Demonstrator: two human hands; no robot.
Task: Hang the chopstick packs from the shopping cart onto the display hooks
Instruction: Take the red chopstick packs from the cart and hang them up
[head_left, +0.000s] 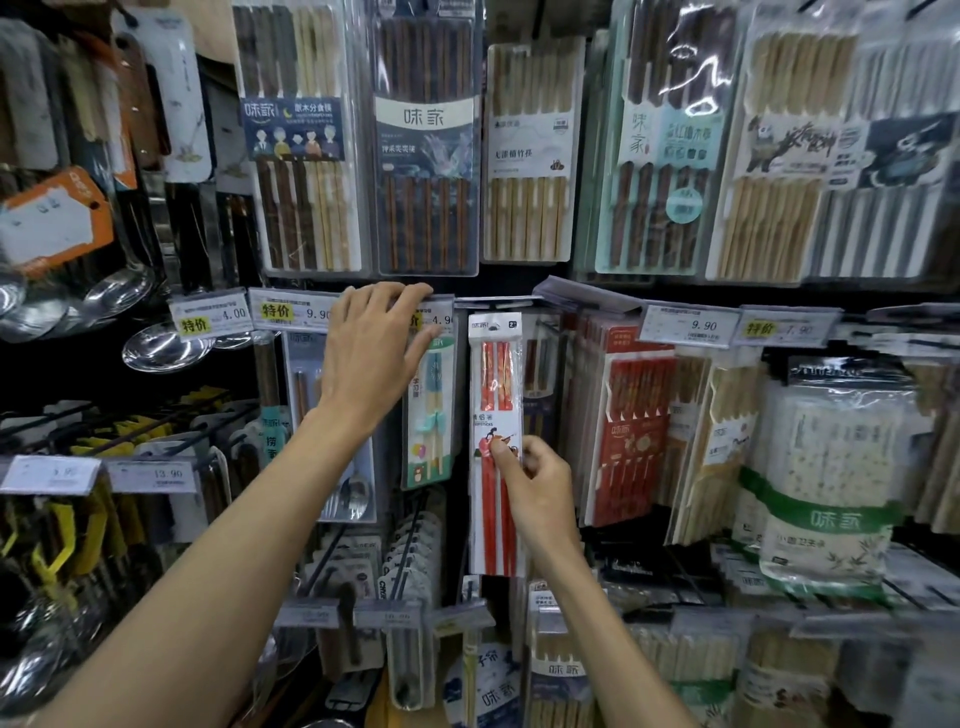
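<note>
Red chopstick pack (495, 441): glossy clear plastic over paper card. Ladles (161, 345): polished metal. Price tags (293, 310): matt paper in clear plastic holders.

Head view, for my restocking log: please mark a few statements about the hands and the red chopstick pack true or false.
1. The right hand pinches the narrow white pack of red chopsticks. True.
2. The left hand holds a second pack. False: it holds no pack; its fingers rest on the clear price tag holder.
3. The red chopstick pack stands upright against the display. True.
4. The large bag with a green band hangs left of the red chopstick pack. False: it hangs to the right.
</note>
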